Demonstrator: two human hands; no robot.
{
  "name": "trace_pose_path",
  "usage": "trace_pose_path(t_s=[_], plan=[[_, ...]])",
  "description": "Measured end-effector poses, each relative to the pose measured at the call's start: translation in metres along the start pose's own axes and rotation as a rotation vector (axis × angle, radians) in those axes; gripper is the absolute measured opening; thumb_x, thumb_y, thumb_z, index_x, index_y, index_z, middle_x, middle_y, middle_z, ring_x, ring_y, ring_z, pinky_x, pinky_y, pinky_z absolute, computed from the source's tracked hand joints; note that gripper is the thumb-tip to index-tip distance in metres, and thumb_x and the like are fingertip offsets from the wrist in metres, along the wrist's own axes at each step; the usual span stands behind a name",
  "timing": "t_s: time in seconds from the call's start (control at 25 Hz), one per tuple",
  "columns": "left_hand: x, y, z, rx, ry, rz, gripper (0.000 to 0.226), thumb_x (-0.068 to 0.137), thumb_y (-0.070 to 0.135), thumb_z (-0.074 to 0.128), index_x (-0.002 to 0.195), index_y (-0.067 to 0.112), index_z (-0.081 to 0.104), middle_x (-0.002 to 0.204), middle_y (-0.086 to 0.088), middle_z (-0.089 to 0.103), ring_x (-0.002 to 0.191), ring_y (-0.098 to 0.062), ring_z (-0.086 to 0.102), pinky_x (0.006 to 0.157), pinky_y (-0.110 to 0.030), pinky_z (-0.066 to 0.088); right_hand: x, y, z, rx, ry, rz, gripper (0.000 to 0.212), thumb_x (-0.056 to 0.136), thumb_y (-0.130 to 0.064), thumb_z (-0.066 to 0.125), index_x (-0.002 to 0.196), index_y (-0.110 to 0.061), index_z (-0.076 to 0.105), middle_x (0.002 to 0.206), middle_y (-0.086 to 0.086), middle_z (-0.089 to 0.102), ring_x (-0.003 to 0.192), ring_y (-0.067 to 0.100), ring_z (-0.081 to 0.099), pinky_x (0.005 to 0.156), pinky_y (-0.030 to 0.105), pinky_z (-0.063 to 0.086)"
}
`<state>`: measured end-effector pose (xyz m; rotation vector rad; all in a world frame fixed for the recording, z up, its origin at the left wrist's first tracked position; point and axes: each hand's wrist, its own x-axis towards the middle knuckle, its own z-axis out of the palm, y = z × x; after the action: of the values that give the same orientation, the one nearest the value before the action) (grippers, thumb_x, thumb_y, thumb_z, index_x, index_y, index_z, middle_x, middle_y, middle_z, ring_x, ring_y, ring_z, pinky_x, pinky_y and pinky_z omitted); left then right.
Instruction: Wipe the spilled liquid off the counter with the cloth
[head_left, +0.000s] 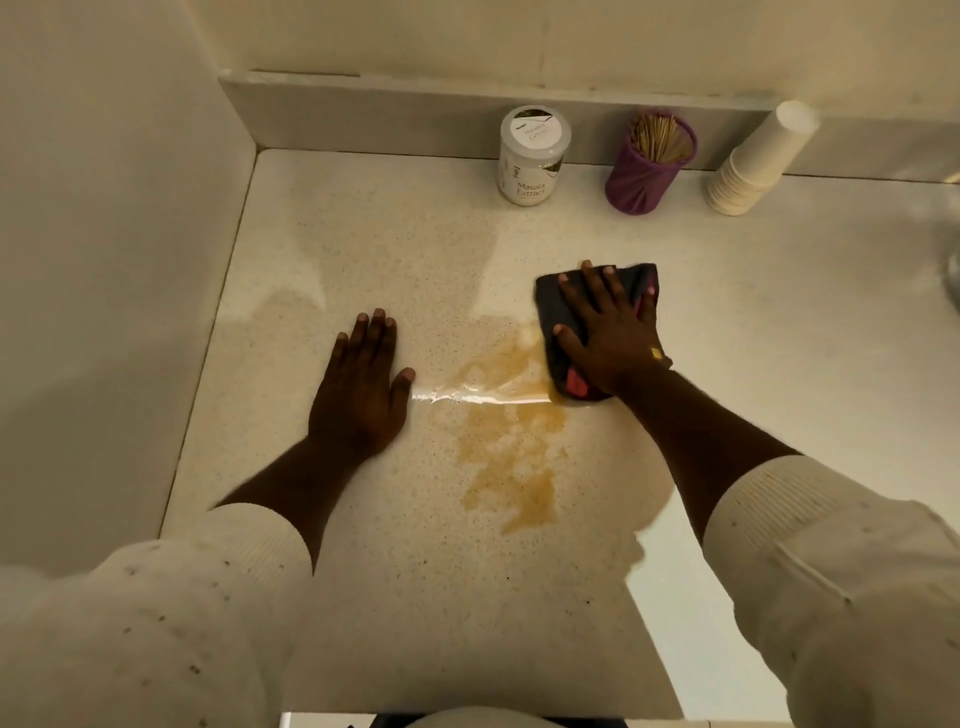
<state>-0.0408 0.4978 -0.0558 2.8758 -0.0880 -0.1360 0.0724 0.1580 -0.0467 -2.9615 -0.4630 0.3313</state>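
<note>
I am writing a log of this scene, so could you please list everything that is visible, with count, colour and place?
jar: one, white, labelled Masala Extract, back of counter.
holder: one, purple, full of thin sticks, right of the jar.
paper cups: one stack, white, leaning, back right.
spill: one, amber, centre of counter.
cloth: one, dark with red patches, at the spill's right edge.
counter: one, speckled beige.
left hand: flat on the counter, empty.
right hand: pressing flat on the cloth.

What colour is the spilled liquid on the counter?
Amber-brown; the spilled liquid shows in the head view, beside the cloth.
</note>
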Motion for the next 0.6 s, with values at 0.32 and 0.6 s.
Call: trace_pose_path(t_s=[0.32,0.6], plan=[[-0.005,0.005,-0.004,-0.003,-0.004,0.004,0.068,0.105,0.042,0.027,0.161,0.01,0.007,0.171,-0.011,0.007,0.158,-0.025,0.002,0.128,-0.047,0.01,-0.048,-0.016,0.019,0.0,0.029,-0.109,0.074,0.099,-0.066,0.022,0.164,-0.036,0.003,0.174,0.001,-0.001,0.159,0.025,-0.006,0.124,0.065,-0.001],[-0.006,0.009,-0.009,-0.011,-0.059,-0.034,0.068,0.107,0.042,0.026,0.161,0.011,-0.001,0.171,-0.01,-0.003,0.157,-0.024,-0.007,0.129,-0.044,0.003,-0.144,0.001,0.035,0.014,0.075,-0.034,0.074,0.1,-0.064,0.025,0.164,-0.032,0.007,0.174,0.0,0.002,0.16,0.025,-0.004,0.124,0.065,0.003]])
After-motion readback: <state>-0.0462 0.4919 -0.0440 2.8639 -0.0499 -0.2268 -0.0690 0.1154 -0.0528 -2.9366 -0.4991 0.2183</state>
